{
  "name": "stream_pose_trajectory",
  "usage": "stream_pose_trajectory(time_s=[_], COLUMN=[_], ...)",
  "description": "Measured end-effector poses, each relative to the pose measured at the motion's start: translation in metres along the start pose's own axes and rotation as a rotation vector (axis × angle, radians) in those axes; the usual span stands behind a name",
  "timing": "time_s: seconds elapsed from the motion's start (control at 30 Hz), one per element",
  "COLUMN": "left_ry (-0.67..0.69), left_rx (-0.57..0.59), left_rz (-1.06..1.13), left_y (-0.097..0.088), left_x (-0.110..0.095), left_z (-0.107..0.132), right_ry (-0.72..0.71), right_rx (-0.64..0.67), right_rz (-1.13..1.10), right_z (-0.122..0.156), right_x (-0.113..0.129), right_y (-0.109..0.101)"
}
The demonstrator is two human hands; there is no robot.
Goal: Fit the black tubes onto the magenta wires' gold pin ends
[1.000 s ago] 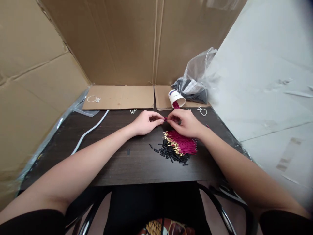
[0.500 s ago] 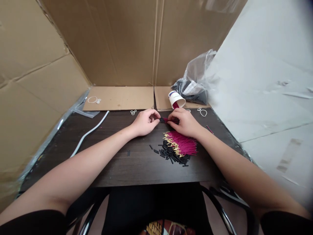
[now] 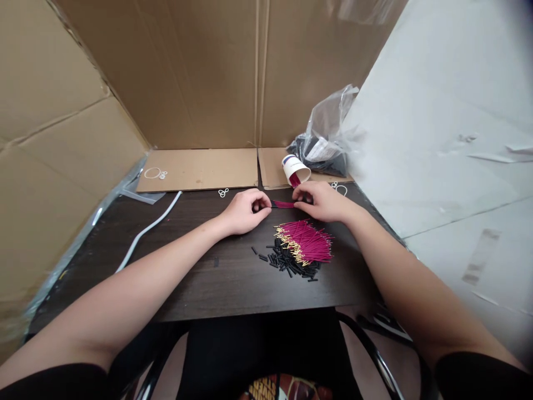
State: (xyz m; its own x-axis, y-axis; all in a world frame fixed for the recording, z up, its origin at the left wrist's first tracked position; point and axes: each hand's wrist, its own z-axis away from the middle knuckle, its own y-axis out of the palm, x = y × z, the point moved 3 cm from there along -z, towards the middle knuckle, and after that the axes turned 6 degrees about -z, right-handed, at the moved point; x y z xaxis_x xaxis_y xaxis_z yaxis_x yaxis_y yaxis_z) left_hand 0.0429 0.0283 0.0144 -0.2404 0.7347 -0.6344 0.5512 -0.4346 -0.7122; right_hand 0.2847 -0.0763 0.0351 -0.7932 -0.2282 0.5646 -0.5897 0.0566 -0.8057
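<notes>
A thin magenta wire [image 3: 283, 204] with a short black sleeve at its left end stretches between my two hands over the dark table [image 3: 195, 278]. My left hand [image 3: 244, 210] pinches the sleeved end, fingers curled. My right hand [image 3: 322, 201] pinches the other end. Just in front of my right hand lies a heap of magenta wires [image 3: 307, 244] with gold tips. Several short black tubes [image 3: 287, 264] lie scattered beside and under that heap.
A tipped paper cup [image 3: 295, 169] holding magenta wires lies behind my hands. A plastic bag [image 3: 325, 141] of black parts sits at the back right. Cardboard sheets [image 3: 200, 166] cover the table's far side and walls. White rings [image 3: 154, 173] and a white strip [image 3: 145, 230] lie left.
My hands have drawn apart, so more of the magenta wire shows between them. My right hand moved right and slightly back. The black sleeve sits at the left hand's fingertips.
</notes>
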Motion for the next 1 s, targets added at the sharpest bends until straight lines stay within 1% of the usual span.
stream_pose_trajectory(time_s=[0.13,0.23,0.43,0.57,0.67,0.9,1.0], left_ry=[-0.02,-0.024,-0.017,-0.016,-0.027,-0.036,-0.049], left_rx=[-0.01,-0.005,0.001,0.004,0.001,-0.012,-0.01], left_rz=[0.001,-0.011,-0.022,-0.027,-0.035,-0.018,-0.024], left_y=[0.001,0.001,0.002,0.002,0.002,0.001,0.001], left_x=[0.001,0.001,0.002,0.002,0.002,0.003,0.003], left_z=[0.0,0.0,-0.001,-0.001,-0.001,-0.001,-0.001], right_ry=[0.077,0.109,0.122,0.095,0.081,0.07,0.094], right_rx=[0.044,0.055,0.011,-0.009,0.026,0.124,0.142], right_rz=[-0.057,-0.082,-0.141,-0.126,-0.047,0.38,0.413], right_z=[0.001,0.0,-0.005,-0.006,-0.008,-0.01,-0.009], right_x=[-0.008,-0.011,-0.014,-0.012,-0.008,0.006,0.007], right_y=[-0.005,-0.003,0.009,0.013,0.015,0.024,0.028])
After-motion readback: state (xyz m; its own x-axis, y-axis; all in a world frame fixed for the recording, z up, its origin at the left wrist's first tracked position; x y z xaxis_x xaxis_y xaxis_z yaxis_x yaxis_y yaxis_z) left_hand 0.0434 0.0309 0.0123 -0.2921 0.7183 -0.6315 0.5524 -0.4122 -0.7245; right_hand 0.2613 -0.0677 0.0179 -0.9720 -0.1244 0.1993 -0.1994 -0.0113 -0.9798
